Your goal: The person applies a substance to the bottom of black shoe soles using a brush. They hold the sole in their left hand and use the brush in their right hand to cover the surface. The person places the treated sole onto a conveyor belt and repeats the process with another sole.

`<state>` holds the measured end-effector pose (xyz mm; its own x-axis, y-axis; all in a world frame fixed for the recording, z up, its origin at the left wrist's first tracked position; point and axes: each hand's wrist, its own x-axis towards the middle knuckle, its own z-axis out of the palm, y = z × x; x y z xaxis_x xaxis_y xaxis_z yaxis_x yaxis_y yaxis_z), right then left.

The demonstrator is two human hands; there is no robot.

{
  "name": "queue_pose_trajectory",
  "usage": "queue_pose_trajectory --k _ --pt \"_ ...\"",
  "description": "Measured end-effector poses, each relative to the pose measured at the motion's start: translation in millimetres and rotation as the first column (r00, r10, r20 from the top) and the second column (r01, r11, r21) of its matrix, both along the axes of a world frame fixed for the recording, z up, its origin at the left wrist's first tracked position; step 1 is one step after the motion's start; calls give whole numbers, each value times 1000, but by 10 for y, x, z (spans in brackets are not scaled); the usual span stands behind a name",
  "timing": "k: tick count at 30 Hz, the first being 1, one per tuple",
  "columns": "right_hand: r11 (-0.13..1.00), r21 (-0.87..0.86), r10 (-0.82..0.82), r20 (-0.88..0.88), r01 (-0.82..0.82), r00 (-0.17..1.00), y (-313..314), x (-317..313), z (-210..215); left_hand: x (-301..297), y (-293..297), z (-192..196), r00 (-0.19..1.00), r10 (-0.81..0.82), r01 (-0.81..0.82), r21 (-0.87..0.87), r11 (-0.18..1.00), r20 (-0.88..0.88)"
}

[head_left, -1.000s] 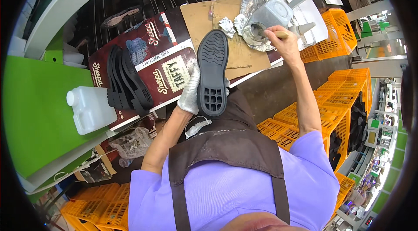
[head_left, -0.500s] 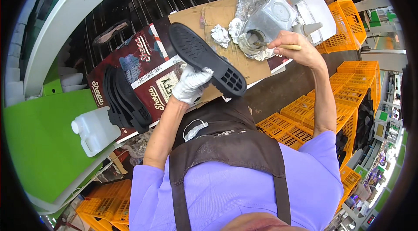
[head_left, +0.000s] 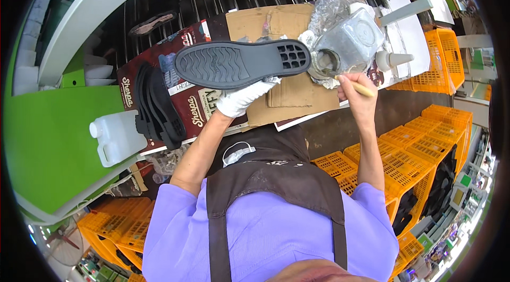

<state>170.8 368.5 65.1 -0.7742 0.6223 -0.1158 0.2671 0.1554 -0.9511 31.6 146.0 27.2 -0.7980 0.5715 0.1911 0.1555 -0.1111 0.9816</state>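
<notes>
Gloved left hand [head_left: 241,98] up under the black shoe sole [head_left: 241,63], fingers closed on its lower edge, holding it level and tread-up above the cardboard sheet [head_left: 297,96] — kept lifted, probably so the face underneath stays off the desk. Right of the sole, bare right hand [head_left: 357,95] pinching a pale brush handle [head_left: 361,89], fingers tight around it, tip poked into the open mouth of the foil-wrapped tin [head_left: 348,48], likely loading it up. Tin just off the sole's heel end, within easy reach. White nozzle bottle [head_left: 392,60] right of the tin. Left of the sole, stack of more black soles [head_left: 156,106] standing on edge on printed packaging, and further left a white plastic jug [head_left: 117,137] against the green panel [head_left: 53,144]. Orange crates [head_left: 419,144] well off to the right, lower down
</notes>
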Motion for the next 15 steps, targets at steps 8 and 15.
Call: queue_pose_trajectory --k 8,15 --pt "991 90 -83 -199 102 977 5 204 307 -83 20 111 964 -103 46 -229 972 -244" --pt "971 235 116 -606 39 787 -288 83 462 -19 155 367 918 -19 -63 -193 979 -396"
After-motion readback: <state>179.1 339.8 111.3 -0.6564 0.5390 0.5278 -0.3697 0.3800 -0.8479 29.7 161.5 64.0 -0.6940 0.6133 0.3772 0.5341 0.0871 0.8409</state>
